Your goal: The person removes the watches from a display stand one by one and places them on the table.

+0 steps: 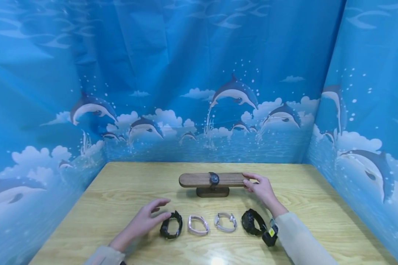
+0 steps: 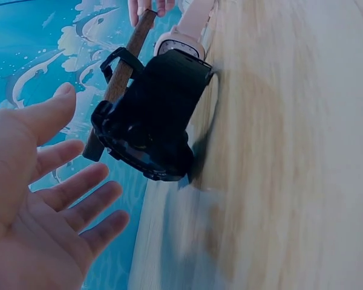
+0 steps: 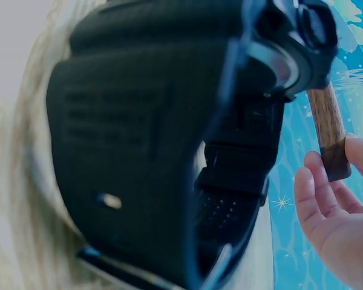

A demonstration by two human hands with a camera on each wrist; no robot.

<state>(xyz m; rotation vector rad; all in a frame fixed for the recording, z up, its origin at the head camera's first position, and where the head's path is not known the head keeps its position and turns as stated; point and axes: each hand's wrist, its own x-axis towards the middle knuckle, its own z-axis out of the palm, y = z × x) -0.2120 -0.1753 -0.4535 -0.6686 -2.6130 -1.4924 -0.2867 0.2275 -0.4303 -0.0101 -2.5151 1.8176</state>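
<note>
A dark wooden watch stand [image 1: 194, 180] stands toward the back of the table, with a small black watch [image 1: 214, 179] strapped round its bar. My right hand [image 1: 262, 189] pinches the bar's right end between thumb and fingers; the right wrist view shows that wooden end [image 3: 327, 121] too. My left hand [image 1: 146, 221], fingers spread and holding nothing, hovers beside a black watch [image 1: 164, 230] at the left of the front row. In the left wrist view a gap separates the fingers from this watch's dark body [image 2: 169, 90].
Rightward along the row sit a pale pink watch [image 1: 199, 232], a white watch [image 1: 226, 230] and a large black watch [image 1: 248, 222]. A small black device with a yellow mark [image 1: 270, 237] is near the right sleeve. Blue dolphin-print curtains [image 1: 185, 73] enclose the wooden table [image 1: 136, 176].
</note>
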